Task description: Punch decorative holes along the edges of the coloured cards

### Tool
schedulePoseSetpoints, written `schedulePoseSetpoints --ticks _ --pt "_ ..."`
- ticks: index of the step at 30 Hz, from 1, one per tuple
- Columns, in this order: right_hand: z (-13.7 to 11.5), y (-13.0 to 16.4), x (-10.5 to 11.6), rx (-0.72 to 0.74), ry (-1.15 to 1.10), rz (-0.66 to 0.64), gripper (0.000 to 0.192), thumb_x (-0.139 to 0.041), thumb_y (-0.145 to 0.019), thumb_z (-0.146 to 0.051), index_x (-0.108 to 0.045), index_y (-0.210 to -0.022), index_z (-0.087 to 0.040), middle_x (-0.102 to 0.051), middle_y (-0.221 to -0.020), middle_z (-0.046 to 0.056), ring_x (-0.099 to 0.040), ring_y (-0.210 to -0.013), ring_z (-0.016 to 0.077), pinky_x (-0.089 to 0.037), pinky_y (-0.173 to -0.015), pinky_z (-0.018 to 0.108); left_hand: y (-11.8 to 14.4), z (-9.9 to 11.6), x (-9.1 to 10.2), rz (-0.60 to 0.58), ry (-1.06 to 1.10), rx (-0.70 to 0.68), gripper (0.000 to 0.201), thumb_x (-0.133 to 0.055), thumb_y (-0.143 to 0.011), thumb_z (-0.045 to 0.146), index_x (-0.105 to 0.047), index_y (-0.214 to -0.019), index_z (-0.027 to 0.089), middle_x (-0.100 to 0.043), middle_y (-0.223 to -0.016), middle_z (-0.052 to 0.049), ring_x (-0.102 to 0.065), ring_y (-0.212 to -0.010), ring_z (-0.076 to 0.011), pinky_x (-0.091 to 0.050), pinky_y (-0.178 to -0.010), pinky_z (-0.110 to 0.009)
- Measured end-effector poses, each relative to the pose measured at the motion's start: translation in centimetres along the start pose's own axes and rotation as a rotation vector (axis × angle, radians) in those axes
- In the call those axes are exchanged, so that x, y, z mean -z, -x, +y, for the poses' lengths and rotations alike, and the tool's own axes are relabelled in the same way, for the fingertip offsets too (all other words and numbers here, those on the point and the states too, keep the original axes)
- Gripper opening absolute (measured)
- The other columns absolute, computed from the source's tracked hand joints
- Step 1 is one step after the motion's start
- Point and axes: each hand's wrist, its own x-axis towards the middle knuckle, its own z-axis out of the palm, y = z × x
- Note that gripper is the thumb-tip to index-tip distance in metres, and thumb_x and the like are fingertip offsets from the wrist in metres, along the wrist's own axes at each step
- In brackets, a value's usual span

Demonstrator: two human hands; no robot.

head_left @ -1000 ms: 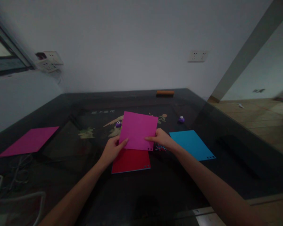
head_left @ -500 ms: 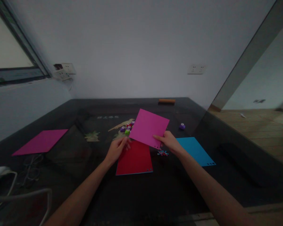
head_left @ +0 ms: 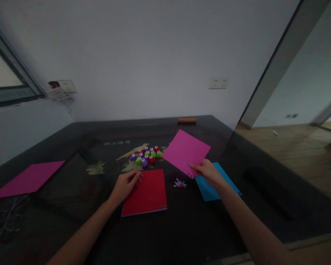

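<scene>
My right hand (head_left: pixel 209 173) pinches a pink card (head_left: pixel 186 151) near its lower corner, where small dark dots show. The card is tilted above the table, partly over a blue card (head_left: pixel 206 189). My left hand (head_left: pixel 127 186) lies on the upper left edge of a red card (head_left: pixel 147 193), its fingers loosely bent and nothing visible in them. A blue edge shows under the red card. Right of it is a small heap of pink, blue and red bits (head_left: pixel 180 183). Behind the red card sit several purple, green and red eyeball toys (head_left: pixel 146 156).
Another pink card (head_left: pixel 30 178) lies at the left of the black table (head_left: pixel 165 235), near a tangled cable (head_left: pixel 9 217). A brown roll (head_left: pixel 187 120) lies near the wall. A long dark object (head_left: pixel 267 189) is at the right.
My right hand has moved the pink card right, partly over the blue card, uncovering the eyeball toys. My left hand stays at the red card. The view has shifted slightly.
</scene>
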Motion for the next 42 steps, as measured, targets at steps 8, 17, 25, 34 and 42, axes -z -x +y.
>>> schedulePoseSetpoints --ticks 8,17,25,34,42 --pt "0.3 0.1 0.0 -0.012 -0.068 -0.033 0.02 -0.073 -0.064 -0.027 -0.06 -0.075 -0.016 -0.064 -0.068 0.004 -0.053 -0.051 0.0128 -0.043 -0.047 0.026 -0.3 0.0 0.0 0.166 -0.234 0.003 0.027 -0.046 -0.084 0.038 -0.066 -0.086 0.021 -0.071 -0.085 -0.004 -0.065 -0.081 -0.0212 -0.047 -0.075 -0.03" --pt "-0.4 0.6 -0.6 0.028 -0.051 0.028 0.02 -0.07 -0.066 -0.023 -0.062 -0.081 -0.012 -0.066 -0.071 0.006 -0.057 -0.053 0.0129 -0.045 -0.047 0.024 -3.0 -1.1 0.5 0.209 -0.333 -0.001 0.025 -0.046 -0.082 0.032 -0.063 -0.094 0.018 -0.068 -0.097 -0.007 -0.063 -0.086 -0.0205 -0.048 -0.081 -0.032" --pt "-0.7 0.7 -0.4 0.043 -0.067 0.015 0.016 -0.07 -0.067 -0.021 -0.062 -0.077 -0.011 -0.065 -0.063 0.003 -0.057 -0.05 0.0122 -0.046 -0.047 0.023 -9.9 -2.9 2.6 0.186 -0.446 0.126 0.027 -0.049 -0.082 0.022 -0.059 -0.105 0.012 -0.064 -0.105 -0.011 -0.06 -0.095 -0.0216 -0.046 -0.087 -0.034" --pt "-0.6 0.4 -0.2 0.011 -0.048 0.03 0.017 -0.068 -0.068 -0.014 -0.064 -0.084 -0.011 -0.068 -0.071 0.005 -0.06 -0.054 0.0143 -0.049 -0.048 0.025 -14.2 -4.5 2.5 -0.173 -0.528 0.271 0.032 -0.054 -0.087 0.031 -0.053 -0.115 0.017 -0.056 -0.118 -0.009 -0.058 -0.098 -0.0212 -0.051 -0.08 -0.041" --pt "-1.3 0.6 -0.3 0.007 -0.046 0.028 0.013 -0.066 -0.069 -0.012 -0.063 -0.081 -0.01 -0.065 -0.065 0.003 -0.058 -0.051 0.0116 -0.047 -0.046 0.022 -16.0 -4.5 3.5 -0.28 -0.503 0.26 0.029 -0.062 -0.071 0.023 -0.065 -0.099 0.015 -0.069 -0.092 -0.005 -0.063 -0.088 -0.0229 -0.048 -0.075 -0.03"
